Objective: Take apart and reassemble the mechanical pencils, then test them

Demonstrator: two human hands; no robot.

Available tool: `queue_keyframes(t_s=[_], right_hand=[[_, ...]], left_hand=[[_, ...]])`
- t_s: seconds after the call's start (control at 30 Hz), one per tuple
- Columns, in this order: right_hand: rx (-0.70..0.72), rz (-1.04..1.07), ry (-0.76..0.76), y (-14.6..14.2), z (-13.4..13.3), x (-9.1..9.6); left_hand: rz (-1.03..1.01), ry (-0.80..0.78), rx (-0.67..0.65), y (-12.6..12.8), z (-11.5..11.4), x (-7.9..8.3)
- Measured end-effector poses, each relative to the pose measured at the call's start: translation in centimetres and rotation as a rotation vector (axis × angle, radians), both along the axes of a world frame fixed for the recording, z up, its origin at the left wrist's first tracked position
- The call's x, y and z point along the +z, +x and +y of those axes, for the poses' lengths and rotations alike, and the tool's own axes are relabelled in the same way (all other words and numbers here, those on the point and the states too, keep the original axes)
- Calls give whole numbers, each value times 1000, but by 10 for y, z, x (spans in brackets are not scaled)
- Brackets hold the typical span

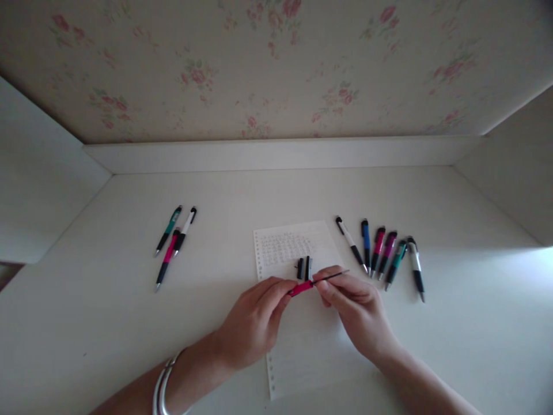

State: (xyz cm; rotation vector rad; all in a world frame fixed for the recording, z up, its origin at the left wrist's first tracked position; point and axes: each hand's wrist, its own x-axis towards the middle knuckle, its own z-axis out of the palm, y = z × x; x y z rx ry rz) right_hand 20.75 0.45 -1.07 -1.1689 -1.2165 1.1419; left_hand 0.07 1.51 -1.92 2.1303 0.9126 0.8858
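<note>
Smooth white desk (108, 340) below, the left hand (254, 323) pinches a pink barrel (301, 288), the right hand (360, 314) a thin rod (334, 275), perhaps plastic

The pink pen barrel (301, 288) appears to be smooth plastic with a slight sheen. The slim dark refill (334, 276) is too thin for its material to be identified. The short black pen part (300, 268) presents a matt finish. The pens at right (390, 245) combine glossy, plastic-looking upper barrels, matt black grips and metallic tips; the pens at left (171, 246) show the same finishes. The sheet (302, 363) is matt paper. The desk (224, 230) has a smooth, satin white surface. The wallpaper (164, 40) is matt. The bangles (161, 383) are polished, silver-coloured metal.
</note>
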Motion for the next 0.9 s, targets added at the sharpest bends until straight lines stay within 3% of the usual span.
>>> queue_keyframes(t_s=[0.3, 0.9], right_hand=[[5, -98, 84, 1, -2, 3], [52, -87, 21, -2, -2, 7]], left_hand=[[6, 9, 32, 1, 0, -1], [45, -38, -37, -1, -2, 5]])
